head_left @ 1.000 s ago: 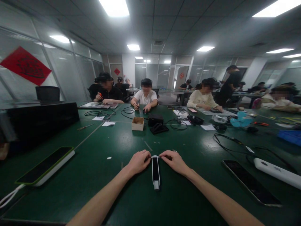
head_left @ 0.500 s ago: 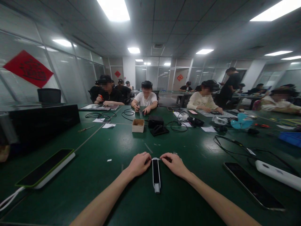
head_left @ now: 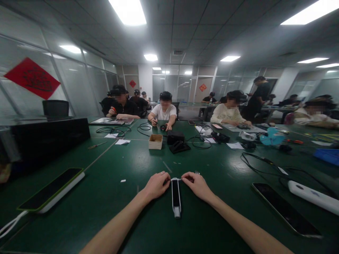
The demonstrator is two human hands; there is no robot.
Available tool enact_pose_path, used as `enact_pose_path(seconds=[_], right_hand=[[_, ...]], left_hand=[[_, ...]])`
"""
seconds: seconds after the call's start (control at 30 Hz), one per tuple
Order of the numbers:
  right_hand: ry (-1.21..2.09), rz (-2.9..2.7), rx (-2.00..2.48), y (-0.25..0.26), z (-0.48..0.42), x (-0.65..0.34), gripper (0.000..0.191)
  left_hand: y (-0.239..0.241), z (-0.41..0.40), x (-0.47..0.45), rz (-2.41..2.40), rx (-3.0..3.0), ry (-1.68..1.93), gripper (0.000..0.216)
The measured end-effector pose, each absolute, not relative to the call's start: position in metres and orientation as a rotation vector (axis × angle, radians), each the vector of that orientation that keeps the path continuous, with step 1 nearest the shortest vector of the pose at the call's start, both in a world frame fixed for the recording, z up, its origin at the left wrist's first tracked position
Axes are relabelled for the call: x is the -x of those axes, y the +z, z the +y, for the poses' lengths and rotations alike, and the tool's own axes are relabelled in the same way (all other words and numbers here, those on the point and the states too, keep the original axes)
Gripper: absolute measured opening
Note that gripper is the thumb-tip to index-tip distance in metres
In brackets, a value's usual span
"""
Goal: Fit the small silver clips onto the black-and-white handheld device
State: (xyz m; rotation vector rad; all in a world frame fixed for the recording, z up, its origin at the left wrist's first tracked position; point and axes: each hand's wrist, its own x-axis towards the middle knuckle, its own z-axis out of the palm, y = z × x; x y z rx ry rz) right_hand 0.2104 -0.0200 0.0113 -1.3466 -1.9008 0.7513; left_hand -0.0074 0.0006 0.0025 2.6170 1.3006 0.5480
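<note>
Directly before me a slim white device with a long black face (head_left: pixel 176 195), resembling a scanning pen, lies on the green table. A thin white cord or strap (head_left: pixel 176 179) runs across its far end. On the left of that end, my left hand (head_left: pixel 158 184) has its fingers closed in a pinch at the cord. My right hand (head_left: pixel 196 183) pinches at the cord's other side, its thumb and finger pressed together. Both hands rest low over the table. What exactly lies between the fingertips is small and partly hidden.
A phone in a green-edged case (head_left: pixel 51 188) lies on a white block at left. At right are a dark phone (head_left: pixel 286 208) and a white power strip (head_left: pixel 314 195). A small box (head_left: pixel 155 141) stands ahead; co-workers sit across the table (head_left: pixel 132 233).
My right hand has shifted very slightly to the right, away from the device's end. The device stays in place. Across the table, a co-worker's hand has moved a little.
</note>
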Motion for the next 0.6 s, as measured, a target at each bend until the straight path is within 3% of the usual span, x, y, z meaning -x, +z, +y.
enact_pose_path(seconds=[0.6], right_hand=[[0.819,-1.948,1.313,0.0113,-0.0189,-0.2142,0.017]], left_hand=[[0.0061,-0.0012,0.0072,1.316,-2.588,0.518,0.011]])
